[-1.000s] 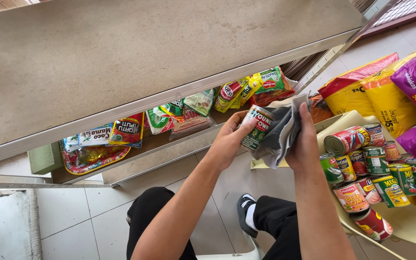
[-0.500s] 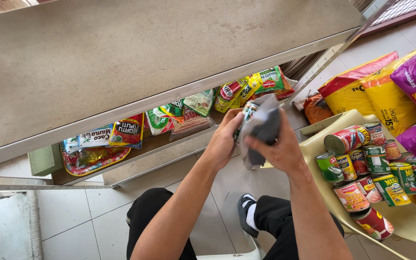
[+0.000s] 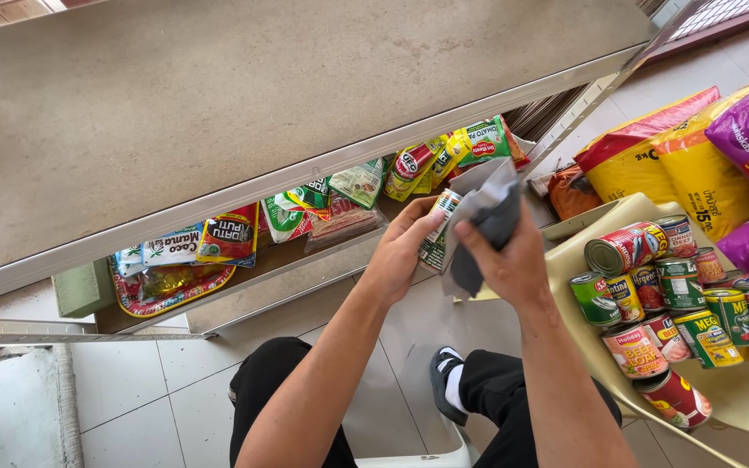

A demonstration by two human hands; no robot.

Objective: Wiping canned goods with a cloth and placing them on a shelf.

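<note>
One can (image 3: 437, 232) is in hand, gripped by the left hand (image 3: 400, 251) just near the shelf edge while the right hand (image 3: 504, 260) clutches a grey cloth (image 3: 487, 217) against it, and a dozen-odd cans (image 3: 678, 295) wait on the yellow chair (image 3: 582, 251) at right.

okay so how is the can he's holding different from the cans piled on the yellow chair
The held can is alone, gripped upright-ish in the left hand and partly hidden by the grey cloth in the right hand; the chair cans lie untouched in a heap, several on their sides. The held can's label is mostly white and green; the chair cans show red, green and yellow labels. Both are labelled tins.
</note>
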